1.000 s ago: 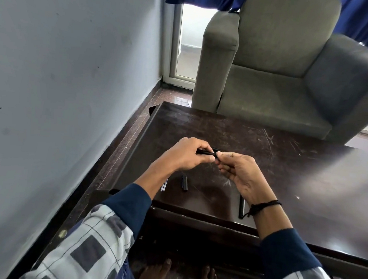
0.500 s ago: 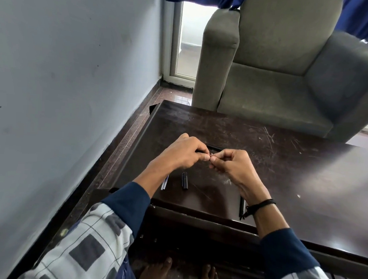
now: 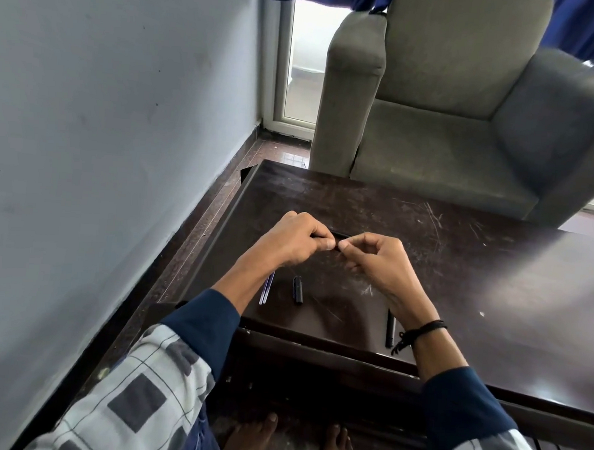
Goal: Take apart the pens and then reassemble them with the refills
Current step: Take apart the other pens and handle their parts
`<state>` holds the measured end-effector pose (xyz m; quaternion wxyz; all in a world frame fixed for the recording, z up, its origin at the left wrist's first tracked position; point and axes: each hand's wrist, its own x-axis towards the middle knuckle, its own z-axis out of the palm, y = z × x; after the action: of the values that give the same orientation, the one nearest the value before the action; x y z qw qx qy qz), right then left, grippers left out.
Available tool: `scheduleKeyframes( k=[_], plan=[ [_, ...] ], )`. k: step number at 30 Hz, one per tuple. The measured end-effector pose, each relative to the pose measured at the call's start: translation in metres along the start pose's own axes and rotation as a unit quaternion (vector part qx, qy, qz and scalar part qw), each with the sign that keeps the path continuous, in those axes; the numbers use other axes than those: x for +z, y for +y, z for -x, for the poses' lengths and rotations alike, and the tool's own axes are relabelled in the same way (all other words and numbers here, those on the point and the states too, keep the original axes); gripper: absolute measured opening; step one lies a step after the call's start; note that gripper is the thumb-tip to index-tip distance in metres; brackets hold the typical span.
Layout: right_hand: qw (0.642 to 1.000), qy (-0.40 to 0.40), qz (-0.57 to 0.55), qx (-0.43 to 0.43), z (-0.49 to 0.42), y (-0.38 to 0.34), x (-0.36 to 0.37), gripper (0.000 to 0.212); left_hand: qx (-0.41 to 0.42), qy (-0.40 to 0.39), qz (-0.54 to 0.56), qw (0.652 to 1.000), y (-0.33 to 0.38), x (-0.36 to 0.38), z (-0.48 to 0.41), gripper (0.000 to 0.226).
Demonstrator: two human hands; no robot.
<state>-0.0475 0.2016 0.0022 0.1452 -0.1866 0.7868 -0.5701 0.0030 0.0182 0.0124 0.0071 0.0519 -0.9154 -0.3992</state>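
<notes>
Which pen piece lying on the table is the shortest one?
The stubby black plastic piece in the middle. The thin bluish refills left of it and the black pen barrel right of it are longer.

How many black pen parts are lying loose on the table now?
2: a short black piece beside the refills; a longer black piece by the near edge. The left hand and right hand, gripping another pen, may hide more.

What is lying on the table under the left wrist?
Thin clear-blue refills stick out from under the left hand, on the table. Their far ends are covered by the wrist, so their count and full length cannot be told.
</notes>
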Motion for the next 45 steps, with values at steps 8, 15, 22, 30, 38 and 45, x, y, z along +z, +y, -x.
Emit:
scheduleKeyframes(
  k=[8, 15, 22, 30, 38, 45],
  plan=[
    [0.999, 0.029, -0.018, 0.018, -0.002, 0.005, 0.001, 0.011, -0.003, 0.004, -0.011, 1.000, -0.001, 0.001, -0.001, 0.022],
    [0.997, 0.026, -0.054, 0.048, 0.000, 0.003, 0.004, 0.011, -0.008, 0.007, -0.023, 1.000, -0.010, 0.006, -0.007, 0.013],
    [0.998, 0.026, -0.043, 0.029, -0.002, 0.004, -0.001, 0.010, -0.007, 0.006, -0.025, 1.000, -0.011, 0.005, -0.008, 0.018],
    [0.995, 0.016, -0.071, 0.071, 0.002, 0.002, 0.002, 0.010, -0.004, 0.005, -0.031, 0.999, -0.008, 0.005, -0.006, 0.020],
    [0.994, 0.028, -0.082, 0.064, 0.000, 0.003, 0.000, 0.012, -0.008, 0.014, -0.024, 1.000, -0.006, 0.004, -0.006, 0.019],
    [0.994, 0.026, -0.063, 0.084, 0.001, 0.002, 0.002, 0.016, -0.015, 0.008, -0.033, 0.999, -0.008, 0.006, -0.006, 0.017]
  ],
)
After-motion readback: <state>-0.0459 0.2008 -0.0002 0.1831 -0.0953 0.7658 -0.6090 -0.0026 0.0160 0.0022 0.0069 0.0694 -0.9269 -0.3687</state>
